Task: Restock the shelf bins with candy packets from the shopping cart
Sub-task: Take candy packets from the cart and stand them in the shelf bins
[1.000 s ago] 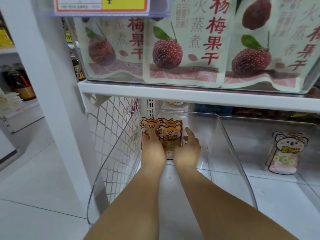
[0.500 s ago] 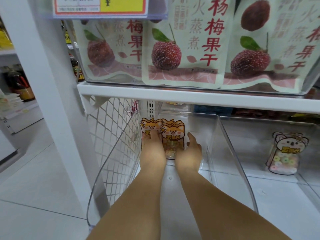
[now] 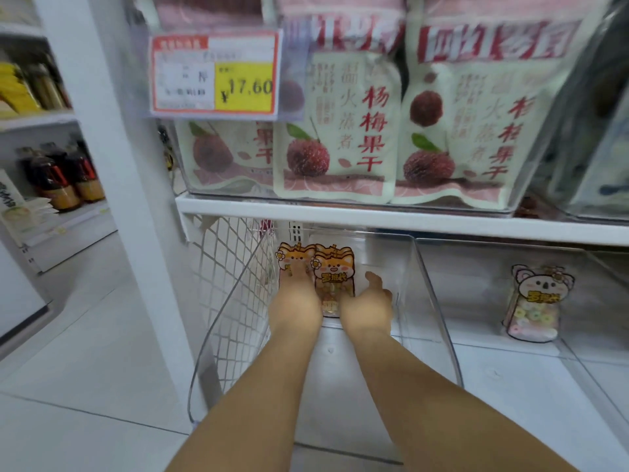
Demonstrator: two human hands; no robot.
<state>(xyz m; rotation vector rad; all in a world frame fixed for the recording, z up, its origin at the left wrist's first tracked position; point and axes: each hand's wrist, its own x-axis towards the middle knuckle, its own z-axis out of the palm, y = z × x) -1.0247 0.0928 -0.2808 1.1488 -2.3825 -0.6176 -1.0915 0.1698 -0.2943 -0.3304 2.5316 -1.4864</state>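
Note:
Orange fox-shaped candy packets (image 3: 335,267) stand upright at the back of a clear shelf bin (image 3: 432,301) on the lower shelf. My left hand (image 3: 295,298) reaches into the bin with its fingers pressed flat against the left packet. My right hand (image 3: 369,306) sits just right of the packets, fingers relaxed and slightly apart from them, holding nothing. A pink koala-shaped candy packet (image 3: 534,303) stands alone in the neighbouring bin on the right. The shopping cart is out of sight.
A white wire mesh panel (image 3: 224,284) closes the shelf's left side beside a white upright post (image 3: 122,199). Above, a clear bin holds waxberry snack bags (image 3: 340,137) behind a price tag (image 3: 214,73). Bottles (image 3: 64,178) stand on a far left shelf.
My head has tilted up, so more of the upper shelf and price tag shows. My right hand has drawn slightly away from the packets; my left hand stays pressed on them.

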